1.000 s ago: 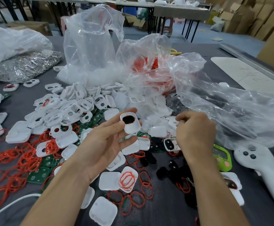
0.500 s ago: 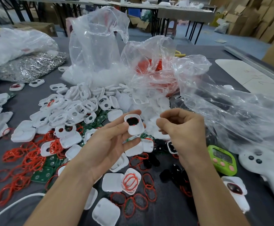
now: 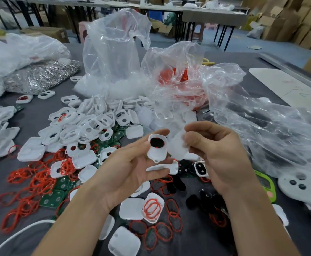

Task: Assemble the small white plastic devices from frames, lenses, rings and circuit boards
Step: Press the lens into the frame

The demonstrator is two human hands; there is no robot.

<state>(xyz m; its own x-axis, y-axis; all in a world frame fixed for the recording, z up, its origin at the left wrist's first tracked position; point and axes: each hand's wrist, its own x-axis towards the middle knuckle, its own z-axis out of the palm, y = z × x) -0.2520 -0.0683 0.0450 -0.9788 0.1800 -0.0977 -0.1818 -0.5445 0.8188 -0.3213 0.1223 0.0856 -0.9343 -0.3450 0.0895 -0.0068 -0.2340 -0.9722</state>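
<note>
Pinching a blurred white piece, the right hand sits at 3 o'clock, just beside the frame, which the left hand grips, long axis 12-to-6.

text: none legible | white board: faint red scribble, unreadable | green timer: display blurred

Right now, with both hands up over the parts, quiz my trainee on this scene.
1. True or false: the left hand holds a white frame with a black lens in it.
2. The right hand pinches: A) a blurred white piece; B) a circuit board; C) a green timer.
3. Fill in: the loose rings on the table are ___ in colour.
Key: 1 true; 2 A; 3 orange-red.
</note>
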